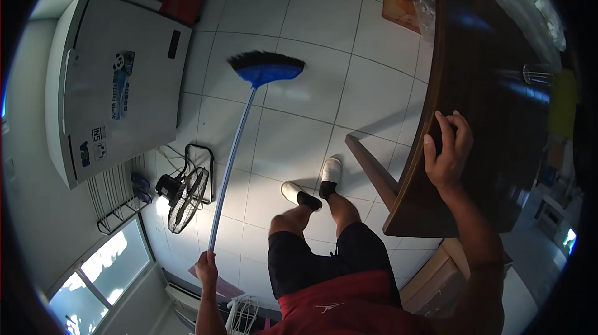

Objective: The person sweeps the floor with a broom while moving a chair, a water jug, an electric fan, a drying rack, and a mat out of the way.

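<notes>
A long-handled broom [268,75] with a blue head and black bristles reaches out over the white tiled floor ahead of me. My left hand [206,269], at the lower left, is wrapped round the near end of its pale blue handle. Over the edge of the dark wooden table [479,111] on the right, my right hand [450,148] rests with its fingers loosely bent and apart, holding nothing. Whether the bristles touch the floor is hard to tell.
A white freezer [124,86] stands at the left. Below it are a black floor fan [189,198] and a wire rack [115,204] with dark footwear. A slanting table leg [374,170] juts over the floor near my feet. An orange-brown box [398,8] sits far right.
</notes>
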A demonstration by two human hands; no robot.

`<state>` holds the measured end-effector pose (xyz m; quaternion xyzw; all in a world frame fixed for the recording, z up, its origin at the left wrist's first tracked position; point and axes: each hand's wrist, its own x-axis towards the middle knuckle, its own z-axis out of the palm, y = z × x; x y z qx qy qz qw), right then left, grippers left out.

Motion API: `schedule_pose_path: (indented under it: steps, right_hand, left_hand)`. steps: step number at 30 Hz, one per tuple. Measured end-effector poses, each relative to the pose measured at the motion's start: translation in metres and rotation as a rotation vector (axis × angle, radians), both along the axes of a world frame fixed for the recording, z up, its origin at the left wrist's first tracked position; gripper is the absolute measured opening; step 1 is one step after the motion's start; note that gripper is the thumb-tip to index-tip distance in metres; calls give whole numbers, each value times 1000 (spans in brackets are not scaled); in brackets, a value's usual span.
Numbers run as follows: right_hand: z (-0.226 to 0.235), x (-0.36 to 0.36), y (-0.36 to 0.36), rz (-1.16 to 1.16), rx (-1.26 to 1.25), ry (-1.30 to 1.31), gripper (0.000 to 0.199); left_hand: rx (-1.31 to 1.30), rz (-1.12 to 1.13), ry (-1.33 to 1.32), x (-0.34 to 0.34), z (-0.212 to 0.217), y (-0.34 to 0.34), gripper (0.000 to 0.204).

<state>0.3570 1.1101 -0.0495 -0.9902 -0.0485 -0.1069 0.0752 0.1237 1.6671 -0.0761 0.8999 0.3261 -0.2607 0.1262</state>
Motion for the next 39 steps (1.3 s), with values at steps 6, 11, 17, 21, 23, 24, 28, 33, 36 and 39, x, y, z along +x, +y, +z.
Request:
schedule_pose_path:
  steps: [6,11,17,21,23,24,28,33,36,39]
  right_hand:
    - [2,3,0,-24,-10,18,41]
    - [8,10,5,-44,3,78,40]
    - [4,0,-6,-79,1,190,41]
    - [2,3,-3,-62,19,205,43]
    - [4,1,-5,-69,-16,207,43]
    - [6,0,-6,-60,-25,222,42]
    - [2,0,-6,-63,-28,219,43]
    - [0,-4,-12,-49,-46,215,43]
    - [-1,-1,-10,-45,-21,229,43]
    - [-5,-2,-7,-53,26,233,43]
  left_hand:
    - [2,-313,-116,193,-109,-64,41]
    - [-247,-475,-93,389,-193,-121,54]
    - [-210,-596,80,553,-282,-129,58]
    - [-91,-756,199,495,-296,31,61]
    - [16,-636,327,412,-250,99,60]
    - [24,-603,286,374,-219,129,59]
    - [116,-375,272,355,-85,124,56]
    - [-260,-240,112,447,-167,24,59]
    - [-403,-423,-108,550,-270,-86,67]
    - [-264,-505,-30,648,-318,-207,61]
